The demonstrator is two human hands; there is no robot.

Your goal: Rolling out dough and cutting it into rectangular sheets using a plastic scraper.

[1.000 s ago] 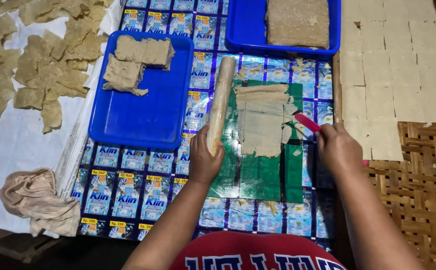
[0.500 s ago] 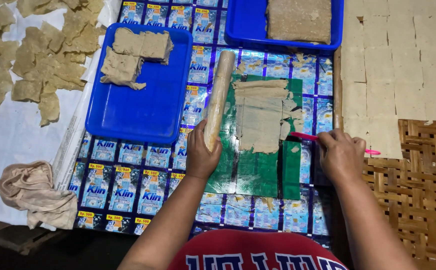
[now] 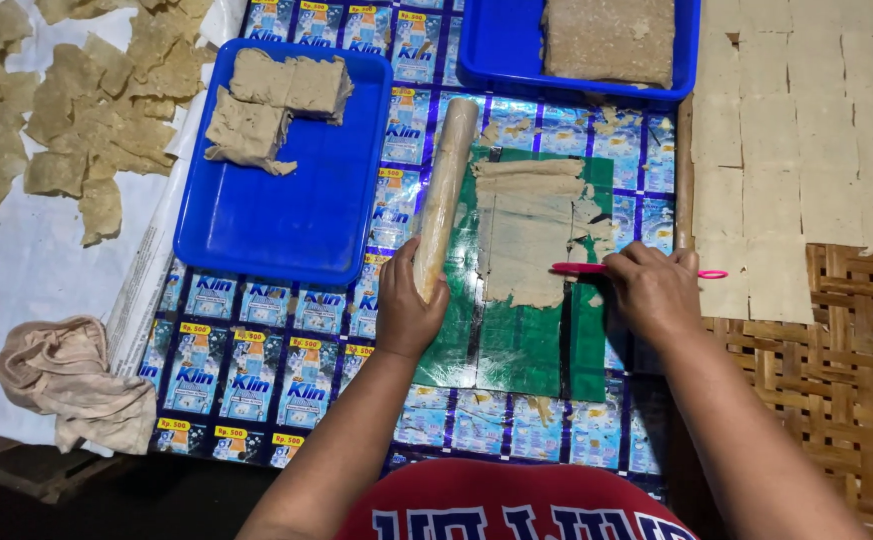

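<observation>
head view: hands (image 3: 412, 315) beside dough sheet (image 3: 527, 235)

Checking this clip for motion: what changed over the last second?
The right hand turned the pink tool from slanting to lying flat across the rolled dough sheet on the green mat. The left hand kept its grip on the rolling pin; blue trays unmoved.
</observation>
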